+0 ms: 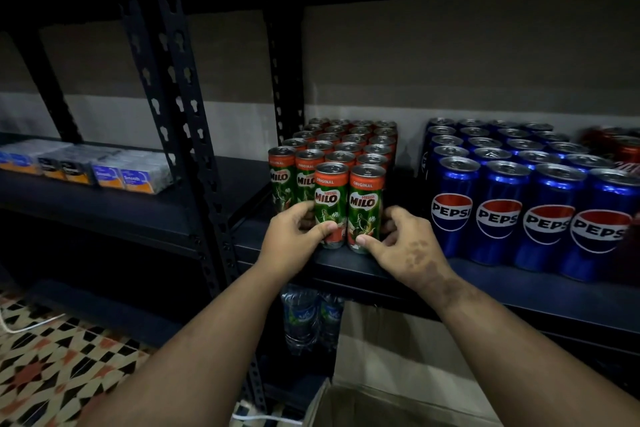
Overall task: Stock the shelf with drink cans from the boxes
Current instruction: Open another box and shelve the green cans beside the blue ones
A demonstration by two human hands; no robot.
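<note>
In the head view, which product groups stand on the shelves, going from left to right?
Small packets → Milo cans, the front two held by the left hand and right hand → blue Pepsi cans → red cans.

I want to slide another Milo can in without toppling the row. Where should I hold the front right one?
Grip the front right Milo can low on its body, coming from the open shelf front. It stands upright with a can tight on its left, so only the front and right sides are free, where the right hand pinches it.
</note>
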